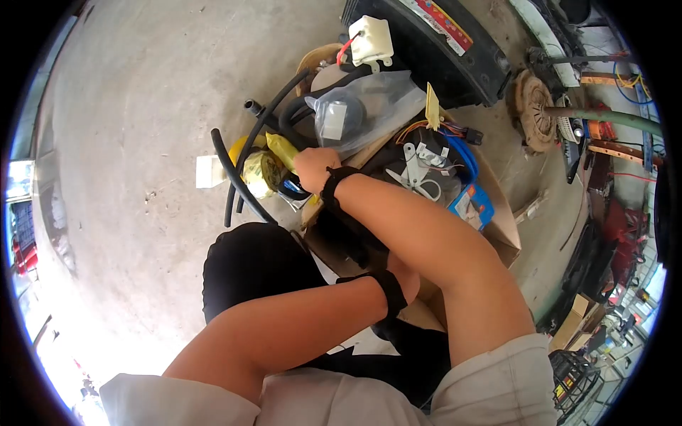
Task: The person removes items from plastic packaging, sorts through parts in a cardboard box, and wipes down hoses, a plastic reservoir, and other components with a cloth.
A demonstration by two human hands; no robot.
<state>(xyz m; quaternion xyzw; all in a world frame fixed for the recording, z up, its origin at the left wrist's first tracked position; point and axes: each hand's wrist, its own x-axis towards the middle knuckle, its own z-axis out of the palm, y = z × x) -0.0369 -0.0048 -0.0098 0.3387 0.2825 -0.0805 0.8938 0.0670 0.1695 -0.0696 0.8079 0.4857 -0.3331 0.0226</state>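
Note:
My right hand [316, 168] is closed at the left edge of a cardboard box [503, 231], against the end of a yellow plastic packet [283, 149] that it seems to grip. Its fingertips are turned away from view. Beside it lie a roll of yellowish tape [261, 174] and black rubber hoses [238, 174]. My left hand [405, 278] reaches low into the near part of the box, beneath my right forearm; its fingers are hidden. White-handled scissors [413, 174], coloured wires [412, 131] and a blue-and-orange package [472, 207] lie in the box.
A clear plastic bag [380, 106] with a round dark item lies across the box's far side. Beyond it are a white plastic tank [371, 41] and a large black panel [455, 50]. A rusty round disc [534, 113] stands at right. A small white box [209, 172] lies on the concrete floor [128, 142].

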